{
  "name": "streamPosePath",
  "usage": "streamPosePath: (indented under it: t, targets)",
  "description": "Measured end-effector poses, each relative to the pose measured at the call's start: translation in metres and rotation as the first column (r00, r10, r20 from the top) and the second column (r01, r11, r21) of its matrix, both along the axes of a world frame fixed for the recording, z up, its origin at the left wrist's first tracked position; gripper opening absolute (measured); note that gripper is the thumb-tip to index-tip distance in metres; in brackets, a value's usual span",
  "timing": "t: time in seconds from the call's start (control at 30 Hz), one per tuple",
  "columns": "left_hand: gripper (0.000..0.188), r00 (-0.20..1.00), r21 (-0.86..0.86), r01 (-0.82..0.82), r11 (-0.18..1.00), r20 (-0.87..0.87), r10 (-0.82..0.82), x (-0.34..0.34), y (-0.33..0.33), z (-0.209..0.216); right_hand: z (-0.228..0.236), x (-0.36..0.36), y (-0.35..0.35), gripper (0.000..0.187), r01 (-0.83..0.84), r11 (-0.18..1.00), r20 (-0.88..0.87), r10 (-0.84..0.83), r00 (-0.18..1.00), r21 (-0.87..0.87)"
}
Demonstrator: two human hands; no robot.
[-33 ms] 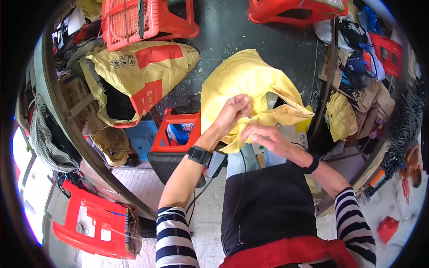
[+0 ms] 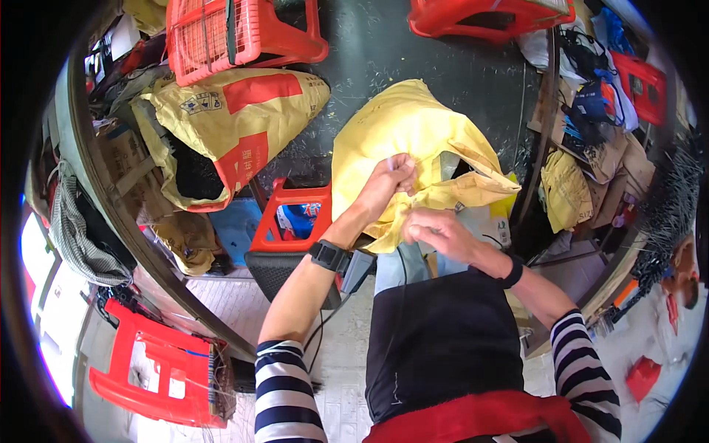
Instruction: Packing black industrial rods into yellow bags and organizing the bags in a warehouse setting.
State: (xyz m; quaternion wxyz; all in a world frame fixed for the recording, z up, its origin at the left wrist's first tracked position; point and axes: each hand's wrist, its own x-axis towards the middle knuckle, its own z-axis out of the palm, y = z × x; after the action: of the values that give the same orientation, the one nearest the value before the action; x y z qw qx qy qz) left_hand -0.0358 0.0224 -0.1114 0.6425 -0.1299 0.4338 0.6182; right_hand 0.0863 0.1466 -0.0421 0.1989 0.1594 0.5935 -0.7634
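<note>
A yellow woven sack (image 2: 395,125) lies crumpled at the table's near edge and hangs over my lap. Its right side has an opening with folded edges. My left hand (image 2: 388,183) pinches the sack's fabric near its middle, thumb and fingers closed. Just below and to the right, my right hand (image 2: 442,232) has its fingers curled together close to the sack's lower edge. What sits between those fingertips is too small to make out. A dark thin cord (image 2: 402,295) runs down over the black apron (image 2: 443,340).
A yellow and red sack (image 2: 244,118) of black material lies open at left on the dark table (image 2: 369,44). Red stools (image 2: 292,37) stand at the far side, another red stool (image 2: 159,362) at lower left. Black bristles (image 2: 668,214) pile up at right.
My right hand has shifted slightly right, and its fingers have drawn in from a looser spread to a curl. My left hand keeps its place on the sack.
</note>
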Motion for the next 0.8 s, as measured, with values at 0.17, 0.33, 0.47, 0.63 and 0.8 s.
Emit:
streamPosePath:
  t: [0.17, 0.33, 0.47, 0.63, 0.8]
  targets:
    - [0.027, 0.981, -0.076, 0.112, 0.991, -0.15, -0.123, -0.007, -0.001, -0.012, -0.023, 0.03, 0.003, 0.024, -0.035, 0.96, -0.122, 0.071, 0.99, 0.278]
    - [0.028, 0.954, -0.063, 0.144, 0.988, -0.257, -0.155, -0.046, 0.003, -0.032, -0.09, 0.061, 0.01, 0.023, -0.119, 0.882, -0.363, 0.307, 0.88, 0.457]
    - [0.029, 0.975, -0.134, 0.06, 0.989, -0.204, -0.087, -0.044, 0.005, -0.02, -0.068, 0.059, 0.013, 0.024, -0.094, 0.895, -0.356, 0.267, 0.895, 0.436]
    - [0.02, 0.875, -0.212, 0.27, 0.939, -0.353, -0.331, -0.004, 0.01, 0.074, 0.023, 0.055, 0.02, 0.024, 0.015, 0.963, -0.246, 0.054, 0.968, 0.27]
    - [0.024, 0.7, -0.29, 0.477, 0.829, -0.446, -0.559, 0.006, 0.0, 0.104, 0.044, 0.051, 0.021, 0.024, 0.033, 0.971, -0.14, 0.0, 0.99, 0.237]
